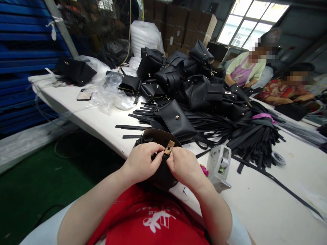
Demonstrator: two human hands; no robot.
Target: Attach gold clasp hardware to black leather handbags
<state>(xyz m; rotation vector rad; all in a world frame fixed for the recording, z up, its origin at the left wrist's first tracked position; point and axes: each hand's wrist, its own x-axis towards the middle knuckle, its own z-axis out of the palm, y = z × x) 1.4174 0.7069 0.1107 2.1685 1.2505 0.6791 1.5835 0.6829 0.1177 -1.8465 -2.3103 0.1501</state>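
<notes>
A black handbag (163, 175) with a brownish inner side rests against my lap at the table's edge, partly hidden by my hands. A gold-coloured metal clasp (169, 147) sticks up between my fingers at the bag's top. My left hand (143, 162) pinches at the clasp's base with thumb and forefinger. Curled close against its other side, my right hand (185, 167) grips the bag there. Exactly which part lies under the fingertips is hidden. Just beyond, a black flap pouch (176, 120) with a round stud lies on a bundle of black straps (212, 124).
A tape dispenser (219, 166) stands right of my right hand. Black bags (196, 92) are heaped at the table's middle. Clear plastic wrap (108, 90) and a phone (84, 95) lie to the left. Two people (242, 69) work at the far right.
</notes>
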